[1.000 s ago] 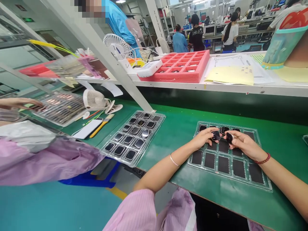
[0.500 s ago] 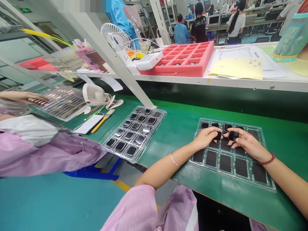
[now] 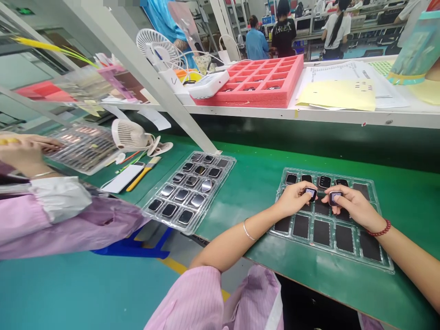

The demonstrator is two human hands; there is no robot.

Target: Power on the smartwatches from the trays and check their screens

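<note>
My left hand (image 3: 296, 197) grips a small square watch (image 3: 311, 194) with a lit screen, its thumb on the lower edge. A second lit watch (image 3: 336, 197) is in my right hand (image 3: 355, 206), the thumb over its screen. Both are held just above a clear plastic tray (image 3: 330, 250) with dark rectangular compartments. Several dark watches, one of them a watch with marks on its screen (image 3: 325, 182), lie in the tray's back row, partly behind my fingers.
Left of my arm lies another clear tray (image 3: 202, 220) full of square watches. Beyond it are a yellow brush (image 3: 143, 174), a white fan (image 3: 129, 135) and a co-worker's hands (image 3: 25, 153). A shelf above bears a pink foam tray (image 3: 254, 98) and papers (image 3: 337, 94).
Both watch screens, dark before, are now lit. My right thumb has moved onto its screen. The co-worker's second hand has come into view at the left. The view has shifted slightly.
</note>
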